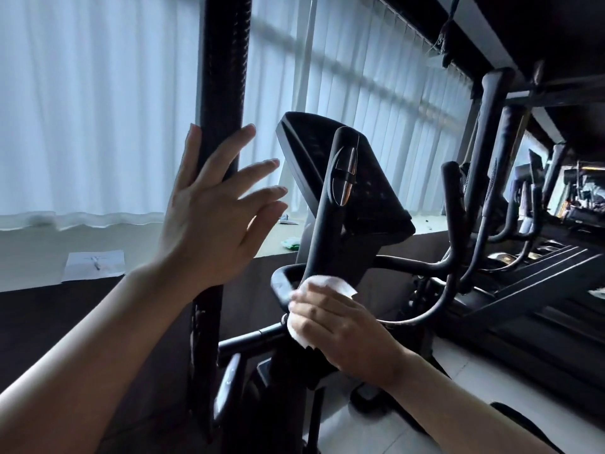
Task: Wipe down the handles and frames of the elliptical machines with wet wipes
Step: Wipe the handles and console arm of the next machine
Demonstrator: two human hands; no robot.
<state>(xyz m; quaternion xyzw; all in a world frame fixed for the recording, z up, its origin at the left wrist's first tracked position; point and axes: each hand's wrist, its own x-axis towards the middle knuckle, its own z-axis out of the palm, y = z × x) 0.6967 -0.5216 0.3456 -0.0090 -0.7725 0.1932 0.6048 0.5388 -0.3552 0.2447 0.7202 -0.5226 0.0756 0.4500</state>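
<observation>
While the left hand (209, 211) steadies the tall black moving handle (222, 93) — palm against the bar, fingers straight and spread, not curled round it — the right hand (334, 326) does the cleaning. Its fingers are curled over a white wet wipe (330, 285), pressing it against the lower part of the inner fixed handle (330, 198), just where that bar meets the frame below the console (353, 178). The step in hand looks to be wiping this 1 handle near its base; the silver pulse sensor (346, 176) higher up sits well above the wipe.

Judging from where the wipe lies, the next move calls for sliding it along the bar with the fingers wrapped round so the whole circumference is covered, then passing to the crossbar (409, 265) and the matching handle (453, 198) on the far side. More machines (510, 178) stand in a row beyond, so most of the task seems to remain.
</observation>
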